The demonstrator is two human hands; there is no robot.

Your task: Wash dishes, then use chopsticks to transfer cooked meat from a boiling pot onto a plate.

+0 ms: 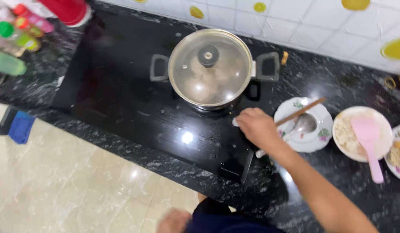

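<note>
**Right hand closed on a small white object beside the covered pot**

The right hand (257,127) is seen over the black cooktop (118,90), just in front of the covered pot (211,69). Its fingers are curled around a small white object (235,122), of which only a tip is shown past the knuckles; what the object is cannot be made out. A pale handle end (260,153) is seen below the wrist, and whether it belongs to the same object cannot be told.

The left hand (174,221) is caught only at the bottom edge, blurred and partly cut off; whether it is clenched or loose cannot be told, and nothing is seen in it.

The pot is closed by a glass lid (208,67) with a dark knob, and its contents are clouded by steam and glare. Just right of the hand, a flowered plate (314,138) is set on the dark stone counter (338,77), with a metal ladle (304,124) and a wooden stick (300,112) laid across it. Further right, a white bowl (344,144) of pale food is seen with a pink spatula (369,142) resting in it, and another dish (398,155) is cut off by the frame edge. At the upper left, bottles (18,30) are blurred.
</note>
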